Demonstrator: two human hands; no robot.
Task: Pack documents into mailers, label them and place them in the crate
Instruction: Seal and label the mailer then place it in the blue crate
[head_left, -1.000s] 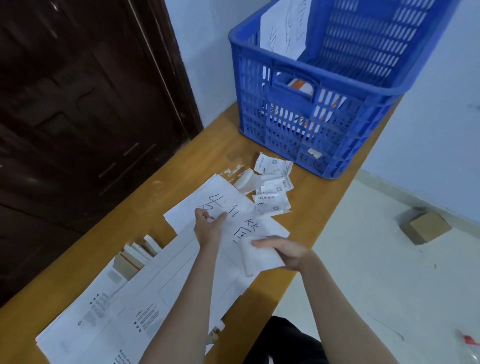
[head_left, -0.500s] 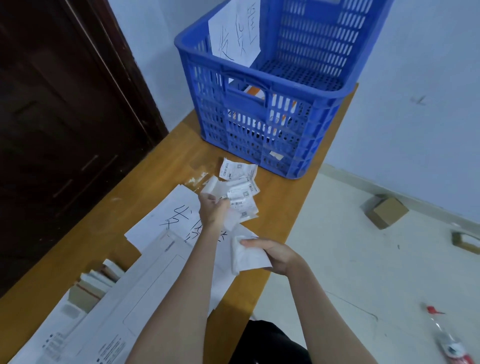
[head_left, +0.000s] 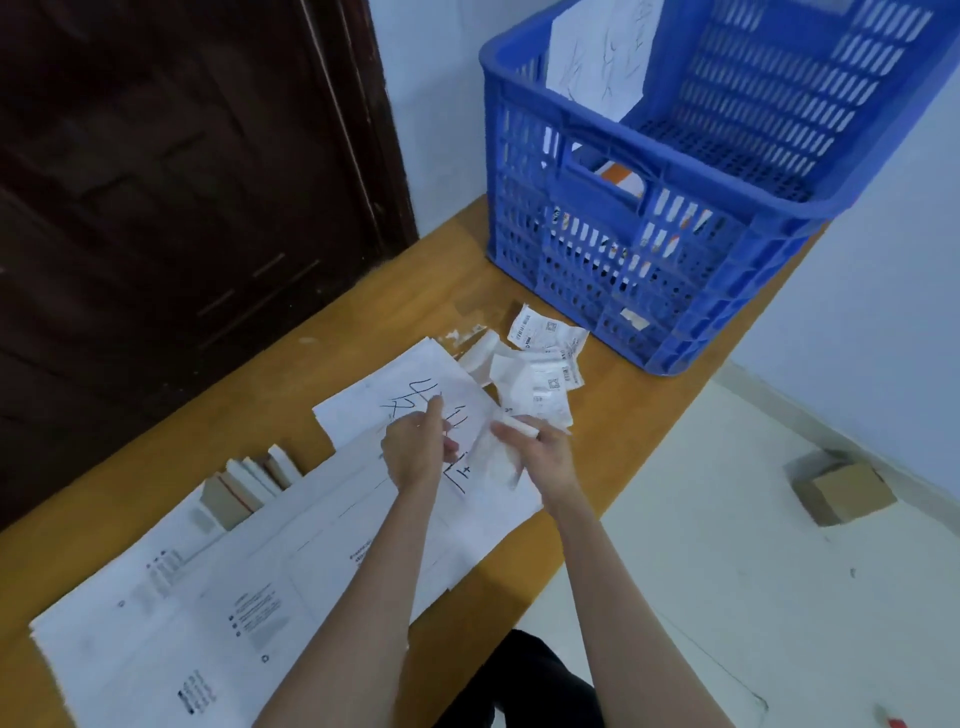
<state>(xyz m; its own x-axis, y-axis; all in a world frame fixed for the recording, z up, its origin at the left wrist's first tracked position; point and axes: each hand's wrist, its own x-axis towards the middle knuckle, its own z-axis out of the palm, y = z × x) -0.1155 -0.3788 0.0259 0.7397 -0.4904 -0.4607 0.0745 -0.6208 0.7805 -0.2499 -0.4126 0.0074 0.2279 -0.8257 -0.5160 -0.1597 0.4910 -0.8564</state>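
Over the worktop (head_left: 613, 441), both hands meeting above a white mailer (head_left: 332, 540) and a handwritten sheet (head_left: 395, 395). Right hand (head_left: 545, 457) pinching a small white slip (head_left: 498, 452), probably a label on its backing, though too blurred to read. Left hand (head_left: 415, 452) just beside it, index finger out and the rest curled, with no clear sign of anything held; whether touching the slip or only close, cannot tell. Slip hanging long-axis down from the right grip toward the mailer directly beneath, so the coming move judged a short drop and press, not a reach. Mailer lying flat with its long side running from near-left corner toward the hands. Loose heap of labels (head_left: 545, 358) just beyond the fingers, between hands and crate (head_left: 675, 291). Crate standing well apart at the far end, up and right of the grip, a sheet leaning inside and packed items showing through its slots. Right hand the nearer to it. Small stack of booklets (head_left: 249, 478) tucked at the mailer's far edge, left of the hands.
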